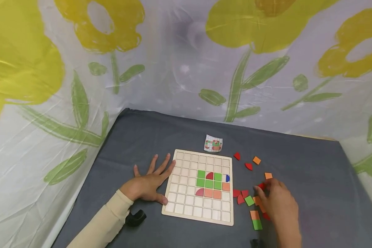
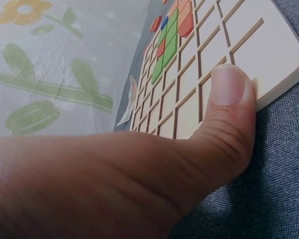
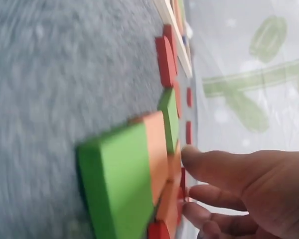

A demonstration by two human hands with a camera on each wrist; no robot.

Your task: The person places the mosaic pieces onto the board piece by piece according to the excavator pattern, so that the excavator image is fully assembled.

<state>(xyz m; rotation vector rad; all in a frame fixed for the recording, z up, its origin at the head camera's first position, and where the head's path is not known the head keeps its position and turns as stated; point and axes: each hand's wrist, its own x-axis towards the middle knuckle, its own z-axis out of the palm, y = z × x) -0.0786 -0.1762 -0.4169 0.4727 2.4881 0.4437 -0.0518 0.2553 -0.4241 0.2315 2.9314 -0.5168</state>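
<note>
A wooden grid board (image 1: 186, 210) lies on the table, holding green, orange, red and blue pieces in its right half. My left hand (image 1: 150, 186) rests with spread fingers at the board's left edge. In the left wrist view its thumb (image 2: 229, 94) presses on the board's rim near a corner. To the right of the board, my right hand (image 1: 280, 203) reaches over loose pieces. Its thumb and fingers stand apart around a red quarter-circle piece (image 1: 261, 186). In the right wrist view, the fingertips (image 3: 194, 191) are right at red pieces, beyond a green square (image 3: 122, 184).
A small printed pattern card (image 1: 213, 143) lies behind the board. Red pieces (image 1: 249, 166) and orange squares (image 1: 256, 160) are scattered at the back right. A green square (image 1: 257, 224) adjoins an orange one nearer the front. A black curved object (image 1: 136, 218) lies by the left wrist.
</note>
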